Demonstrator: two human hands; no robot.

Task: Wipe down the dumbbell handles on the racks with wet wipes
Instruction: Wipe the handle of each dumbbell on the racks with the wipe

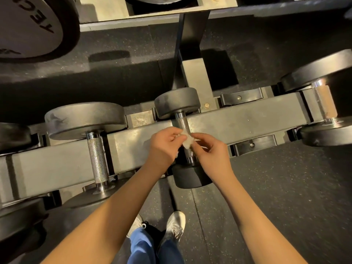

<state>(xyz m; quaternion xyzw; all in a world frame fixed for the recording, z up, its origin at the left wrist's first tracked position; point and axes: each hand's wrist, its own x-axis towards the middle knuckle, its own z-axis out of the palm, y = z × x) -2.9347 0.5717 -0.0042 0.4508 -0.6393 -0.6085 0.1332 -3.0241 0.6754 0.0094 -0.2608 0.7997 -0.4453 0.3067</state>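
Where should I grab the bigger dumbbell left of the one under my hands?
Grip its knurled handle from above, palm down: it lies bare across the rack rail between two wide round heads, which give fingers no purchase.

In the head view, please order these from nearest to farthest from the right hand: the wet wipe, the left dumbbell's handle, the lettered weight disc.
1. The wet wipe, pinched by the right hand itself.
2. The left dumbbell's handle, on the rack, to the left.
3. The lettered weight disc, far upper left.
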